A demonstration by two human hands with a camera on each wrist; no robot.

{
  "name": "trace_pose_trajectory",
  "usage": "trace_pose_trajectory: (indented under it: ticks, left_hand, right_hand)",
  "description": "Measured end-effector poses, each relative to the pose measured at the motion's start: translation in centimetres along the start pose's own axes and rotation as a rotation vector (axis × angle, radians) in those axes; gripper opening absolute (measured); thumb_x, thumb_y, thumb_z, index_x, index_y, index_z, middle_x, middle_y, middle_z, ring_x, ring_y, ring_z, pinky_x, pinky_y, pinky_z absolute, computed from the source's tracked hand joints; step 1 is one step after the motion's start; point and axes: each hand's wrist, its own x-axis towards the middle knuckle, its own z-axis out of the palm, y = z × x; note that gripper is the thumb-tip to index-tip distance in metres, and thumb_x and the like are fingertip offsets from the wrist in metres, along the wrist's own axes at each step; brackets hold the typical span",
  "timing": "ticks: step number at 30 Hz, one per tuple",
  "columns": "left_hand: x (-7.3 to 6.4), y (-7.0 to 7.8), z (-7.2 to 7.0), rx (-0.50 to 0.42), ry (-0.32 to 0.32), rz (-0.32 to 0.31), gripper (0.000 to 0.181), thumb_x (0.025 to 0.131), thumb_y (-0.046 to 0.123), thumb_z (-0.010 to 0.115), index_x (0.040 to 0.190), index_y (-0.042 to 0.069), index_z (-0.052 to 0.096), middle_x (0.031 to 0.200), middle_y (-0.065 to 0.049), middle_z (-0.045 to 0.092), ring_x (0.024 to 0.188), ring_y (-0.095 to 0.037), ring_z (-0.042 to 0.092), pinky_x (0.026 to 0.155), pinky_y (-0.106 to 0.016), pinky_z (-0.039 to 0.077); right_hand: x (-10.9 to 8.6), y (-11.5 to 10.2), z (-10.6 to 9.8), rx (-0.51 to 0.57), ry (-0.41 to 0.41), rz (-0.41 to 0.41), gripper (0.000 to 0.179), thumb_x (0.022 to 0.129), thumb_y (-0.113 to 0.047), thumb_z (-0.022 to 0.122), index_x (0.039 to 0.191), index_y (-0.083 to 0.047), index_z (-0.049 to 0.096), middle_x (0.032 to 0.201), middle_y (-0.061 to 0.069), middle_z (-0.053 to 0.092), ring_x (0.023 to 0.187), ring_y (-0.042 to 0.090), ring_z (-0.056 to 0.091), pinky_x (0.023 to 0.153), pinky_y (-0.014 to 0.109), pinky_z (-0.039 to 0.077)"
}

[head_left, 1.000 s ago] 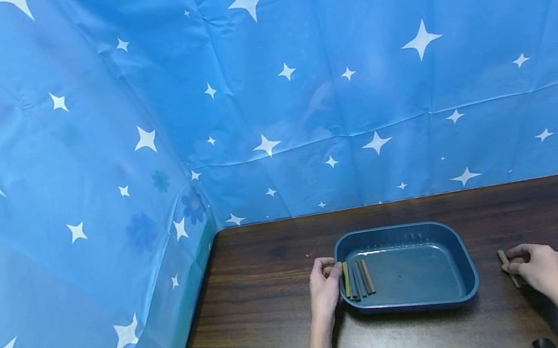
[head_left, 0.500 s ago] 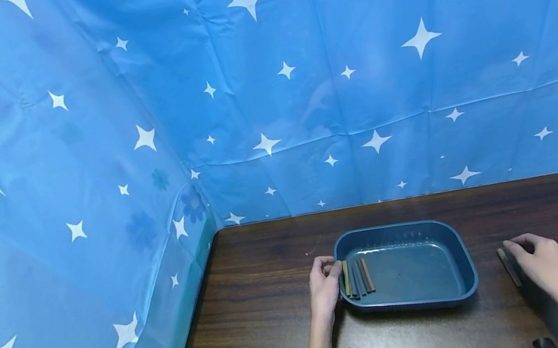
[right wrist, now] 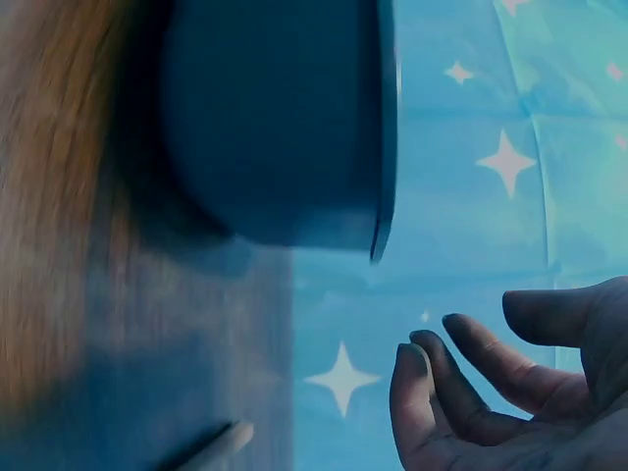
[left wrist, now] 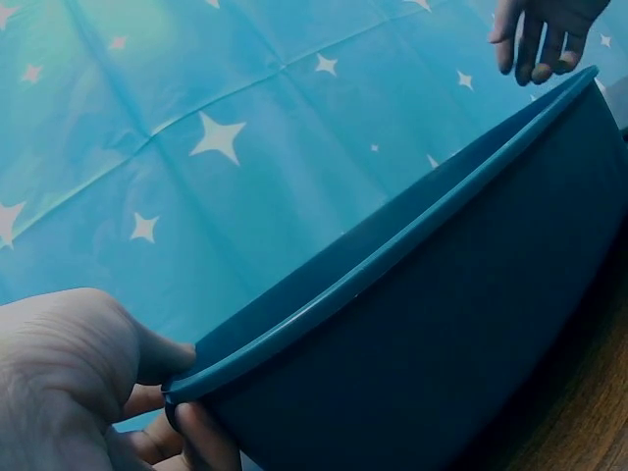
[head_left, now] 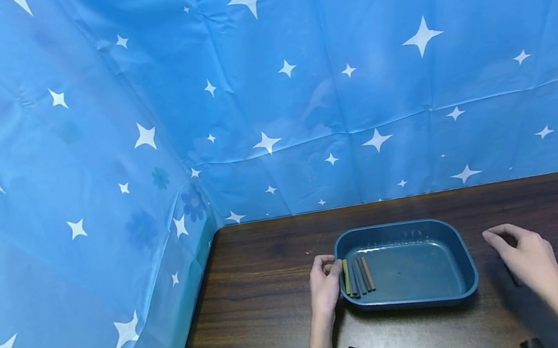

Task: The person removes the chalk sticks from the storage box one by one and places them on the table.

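While sticks (head_left: 359, 277) lie crosswise inside, the tray (head_left: 416, 277) runs lengthwise left to right.

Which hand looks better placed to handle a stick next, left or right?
The right hand, most likely: it holds nothing and hovers close to the loose stick on the table. The left hand is nearer the sticks in the tray, but it is occupied gripping that tray.

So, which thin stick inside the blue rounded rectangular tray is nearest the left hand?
The thin yellow-green stick, leftmost in the row; the other sticks look grey or brown and lie farther from the left hand.
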Motion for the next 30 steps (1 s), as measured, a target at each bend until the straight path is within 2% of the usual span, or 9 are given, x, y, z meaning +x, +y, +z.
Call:
trace_pose_trajectory:
  ticks: [6, 11, 17, 21, 26, 30]
  left_hand:
    - [0.1, -0.2, 0.1, -0.009, 0.020, 0.011, 0.019, 0.099, 0.008, 0.064, 0.113, -0.003, 0.061, 0.084, -0.003, 0.061, 0.056, -0.011, 0.046, 0.042, -0.022, 0.036]
    - [0.0, -0.2, 0.2, -0.016, 0.022, 0.005, 0.019, 0.099, 0.009, 0.064, 0.114, -0.003, 0.061, 0.086, -0.007, 0.063, 0.055, -0.011, 0.046, 0.042, -0.023, 0.036]
    - [0.0, -0.1, 0.3, -0.020, 0.020, 0.008, 0.022, 0.100, 0.010, 0.064, 0.117, -0.003, 0.060, 0.090, -0.014, 0.064, 0.053, -0.012, 0.044, 0.042, -0.024, 0.036]
    - [0.0, -0.2, 0.3, -0.038, 0.011, 0.010, 0.023, 0.100, 0.009, 0.064, 0.117, -0.005, 0.059, 0.091, -0.017, 0.064, 0.052, -0.012, 0.044, 0.042, -0.023, 0.036]
    - [-0.1, -0.1, 0.2, -0.052, 0.006, 0.003, 0.022, 0.100, 0.008, 0.064, 0.117, -0.005, 0.058, 0.090, -0.015, 0.063, 0.052, -0.011, 0.043, 0.042, -0.023, 0.035]
    - [-0.1, 0.1, 0.2, -0.050, 0.007, 0.000, 0.022, 0.100, 0.009, 0.064, 0.117, -0.004, 0.059, 0.088, -0.012, 0.063, 0.052, -0.011, 0.043, 0.042, -0.022, 0.035]
  right_hand:
    - [-0.1, -1.0, 0.7, 0.049, -0.030, -0.005, 0.045, 0.110, -0.030, 0.051, 0.127, 0.010, 0.063, 0.106, 0.027, 0.070, 0.087, 0.034, 0.067, 0.064, 0.036, 0.049]
    - [-0.2, -2.0, 1.3, 0.106, -0.060, 0.006, 0.044, 0.110, -0.029, 0.050, 0.129, 0.009, 0.062, 0.110, 0.026, 0.069, 0.089, 0.029, 0.069, 0.064, 0.029, 0.054]
    - [-0.4, -3.3, 2.1, 0.179, -0.108, 0.022, 0.047, 0.111, -0.032, 0.049, 0.133, 0.009, 0.060, 0.115, 0.027, 0.067, 0.093, 0.030, 0.069, 0.068, 0.030, 0.059]
    - [-0.6, -4.1, 2.7, 0.202, -0.113, -0.002, 0.046, 0.111, -0.031, 0.049, 0.133, 0.008, 0.060, 0.115, 0.026, 0.067, 0.095, 0.031, 0.069, 0.071, 0.033, 0.060]
    - [-0.8, -5.2, 3.5, 0.269, -0.126, -0.019, 0.041, 0.111, -0.024, 0.051, 0.136, 0.009, 0.056, 0.114, 0.026, 0.068, 0.092, 0.022, 0.071, 0.074, 0.033, 0.061]
    - [-0.8, -5.8, 4.3, 0.314, -0.153, -0.022, 0.042, 0.111, -0.022, 0.051, 0.139, 0.010, 0.052, 0.117, 0.028, 0.067, 0.099, 0.030, 0.072, 0.077, 0.036, 0.062]
